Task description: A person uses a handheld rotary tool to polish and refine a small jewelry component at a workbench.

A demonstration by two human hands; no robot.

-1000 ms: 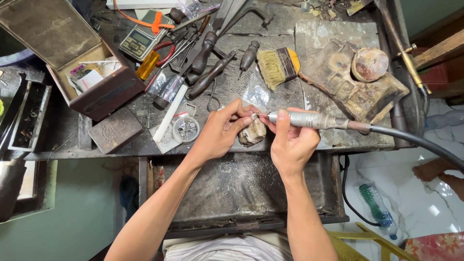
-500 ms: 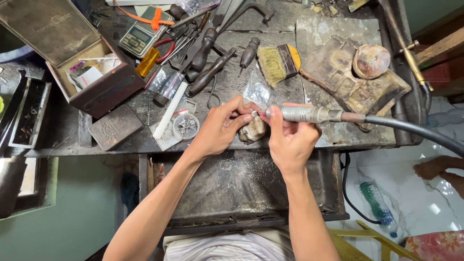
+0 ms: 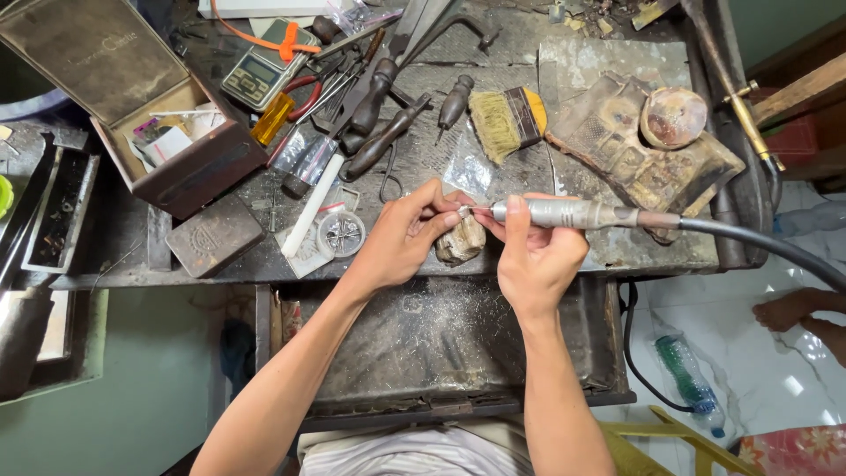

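While your right hand (image 3: 538, 256) grips the silver rotary tool (image 3: 568, 213) like a fat pencil, your left hand (image 3: 410, 234) pinches a tiny shiny piece (image 3: 464, 211) at its fingertips. That little piece sits right at the tip of the tool, just above the wooden peg (image 3: 461, 240) at the front edge of the workbench (image 3: 573, 66). It is too small to tell what it is. Both hands are closed tight on what they hold, and they almost touch each other over the peg.

From the back of the tool, a thick black hose (image 3: 758, 247) runs off to your right. Under your arms, a dusty metal tray (image 3: 423, 344) sticks out from the bench.

Just left of your left hand lies a small clear bag with a round wire thing (image 3: 340, 233) inside. Next to that is a dark little tin (image 3: 214, 234). Farther left stands an open brown box (image 3: 167, 132) with papers in it. Behind your hands you can see a brush with yellow bristles (image 3: 504, 122), some dark-handled tools (image 3: 379, 115), and a small pocket scale (image 3: 257, 74). Over on the right side of the bench rests a worn, lumpy block (image 3: 630, 150) with a round bowl shape (image 3: 673, 116) on top. Down on the floor to your right lies a plastic bottle (image 3: 689, 377).
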